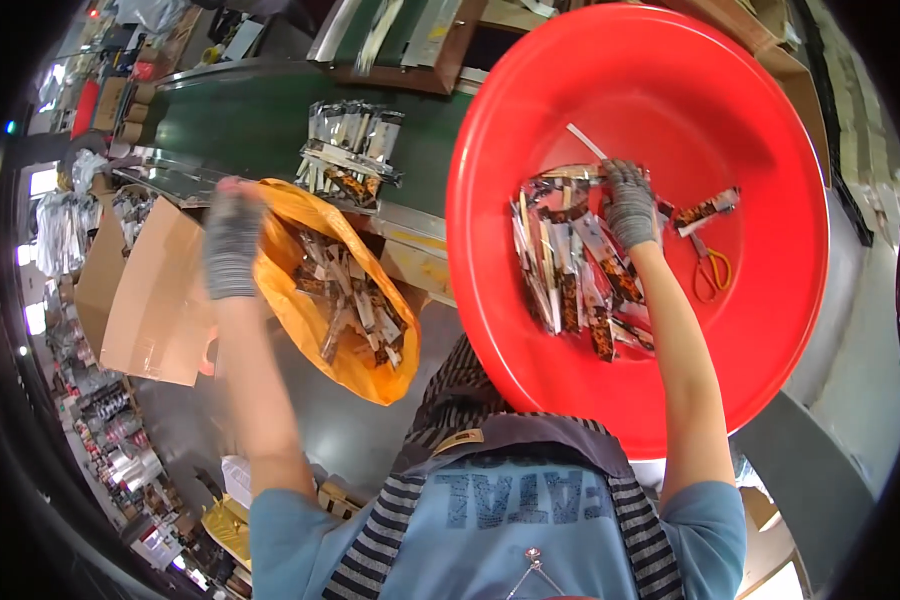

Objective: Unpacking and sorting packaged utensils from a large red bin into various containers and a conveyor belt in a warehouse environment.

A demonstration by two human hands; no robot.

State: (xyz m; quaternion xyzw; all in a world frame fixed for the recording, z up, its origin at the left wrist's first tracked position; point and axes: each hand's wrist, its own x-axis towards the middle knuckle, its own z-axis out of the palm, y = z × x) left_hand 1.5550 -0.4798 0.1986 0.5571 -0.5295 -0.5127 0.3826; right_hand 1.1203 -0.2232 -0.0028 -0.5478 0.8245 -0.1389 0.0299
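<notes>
Gloved right hand (630,205), its grasp unclear, rests on slim wrapped packets (570,295) in the red basin (770,300) at right, while the blurred left hand (234,240), equally unreadable, meets the orange sack (282,290) left of centre, which could spill if its rim slipped.

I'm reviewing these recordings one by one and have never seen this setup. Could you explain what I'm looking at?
There is no robot here: a person works with two gloved hands. The single picture comes from a wide fisheye camera on their head, looking down, so straight edges bend.

The left hand, blurred, is at the edge of an orange bag with packets inside; its grip is unclear. The right hand is on packets in a red basin; whether it grips any is unclear. Scissors lie there too. More packets sit on the green surface beyond.
</notes>
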